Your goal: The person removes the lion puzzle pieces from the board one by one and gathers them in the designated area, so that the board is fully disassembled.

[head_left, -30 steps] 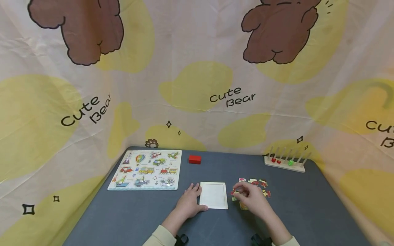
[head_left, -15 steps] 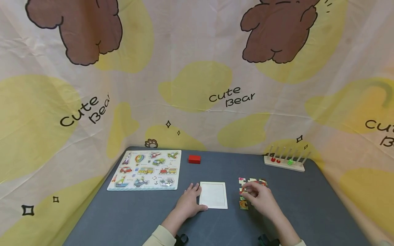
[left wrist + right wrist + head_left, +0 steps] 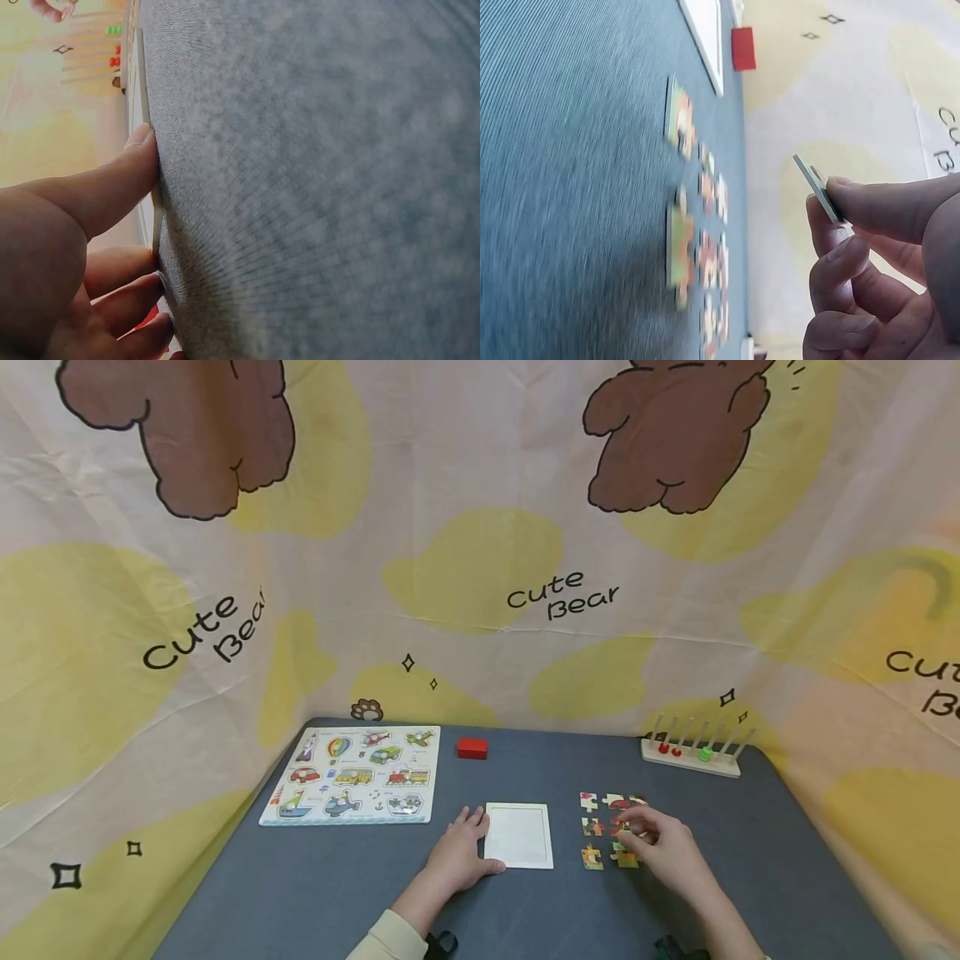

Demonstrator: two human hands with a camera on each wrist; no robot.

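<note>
My left hand point(image 3: 459, 852) rests at the left side of a white square puzzle frame point(image 3: 519, 835), fingers fairly straight. In the left wrist view its thumb point(image 3: 124, 176) touches the edge of the frame. My right hand point(image 3: 667, 852) is above the right part of a group of jigsaw pieces point(image 3: 592, 858), hiding some of them. Between its thumb and index finger it pinches a thin jigsaw piece point(image 3: 819, 189), seen nearly edge-on in the right wrist view, off the table. Several other pieces point(image 3: 679, 247) lie loose below it in rows.
A picture board with vehicles point(image 3: 352, 774) lies at the back left of the dark table point(image 3: 315, 893). A red block point(image 3: 472, 748) sits behind the frame. At the back right stands a peg rack point(image 3: 690, 758) with red and green beads. A printed curtain point(image 3: 450, 568) hangs behind.
My right hand has moved to the right across the pieces, carrying the pinched jigsaw piece and uncovering the left pieces. My left hand stays at the frame.
</note>
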